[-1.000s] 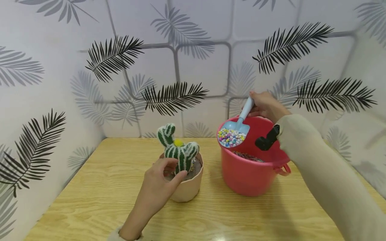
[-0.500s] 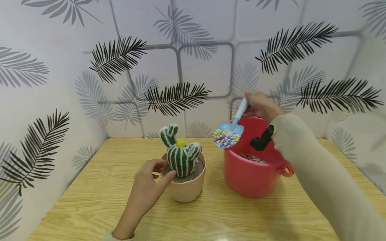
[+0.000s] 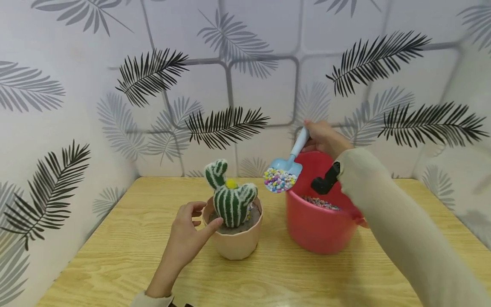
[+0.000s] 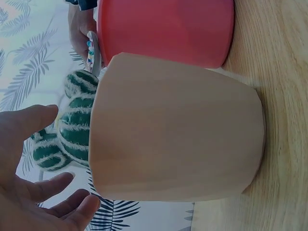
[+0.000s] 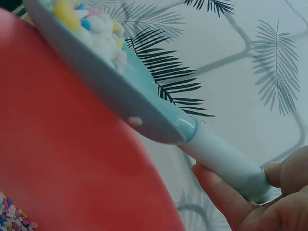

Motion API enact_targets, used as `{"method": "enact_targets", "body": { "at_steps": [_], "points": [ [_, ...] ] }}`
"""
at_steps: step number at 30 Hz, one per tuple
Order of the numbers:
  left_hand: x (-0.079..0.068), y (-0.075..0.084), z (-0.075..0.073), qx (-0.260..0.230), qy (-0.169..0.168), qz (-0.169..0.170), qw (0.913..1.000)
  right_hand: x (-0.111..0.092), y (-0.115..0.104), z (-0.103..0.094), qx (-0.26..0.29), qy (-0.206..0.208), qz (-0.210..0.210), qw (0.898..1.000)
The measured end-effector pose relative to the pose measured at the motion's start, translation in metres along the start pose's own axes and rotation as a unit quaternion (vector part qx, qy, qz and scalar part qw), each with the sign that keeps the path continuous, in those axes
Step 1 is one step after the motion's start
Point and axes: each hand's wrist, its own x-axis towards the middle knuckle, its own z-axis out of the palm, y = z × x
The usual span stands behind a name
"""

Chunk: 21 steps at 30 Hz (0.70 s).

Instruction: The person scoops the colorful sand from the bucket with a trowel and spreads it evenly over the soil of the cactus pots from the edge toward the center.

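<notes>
Currently, the left hand [image 3: 186, 236] is spread, thumb and fingers apart, at the rim of a beige pot [image 3: 235, 246]; whether a fingertip touches it, I cannot tell. The pot stands near the middle of the wooden desk [image 3: 122, 230], well in from its left edge, and holds grey filling [image 3: 227, 230] and a fuzzy green-and-white cactus [image 3: 230, 207] with a yellow tuft [image 3: 231, 183]. The right hand [image 3: 324, 135] pinches the pale handle [image 3: 300, 142] of a blue scoop [image 3: 289, 163] between thumb and fingers. The scoop tilts down toward the pot, loaded with many-coloured pebbles [image 3: 279, 181], its blade partly past the rim of a red bucket [image 3: 322, 230]. That bucket stands nearer the desk's back right corner, more pebbles lying inside. A leaf-patterned wall [image 3: 261, 94] rises behind the desk's back edge.
</notes>
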Motion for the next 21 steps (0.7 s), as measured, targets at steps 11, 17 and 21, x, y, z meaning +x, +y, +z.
{"method": "enact_targets", "body": {
  "at_steps": [11, 17, 21],
  "points": [
    [0.009, -0.012, 0.006, -0.028, -0.039, -0.024, 0.9985, 0.004, 0.0, 0.011, 0.032, 0.001, 0.008, 0.999],
    [0.013, -0.02, 0.01, -0.038, -0.051, -0.016, 0.9979, 0.006, -0.001, 0.018, 0.039, -0.004, 0.008, 0.999],
    [0.016, -0.025, 0.012, -0.048, -0.067, -0.014, 0.9965, 0.006, 0.001, 0.022, 0.046, -0.01, 0.009, 0.999]
  ]
}}
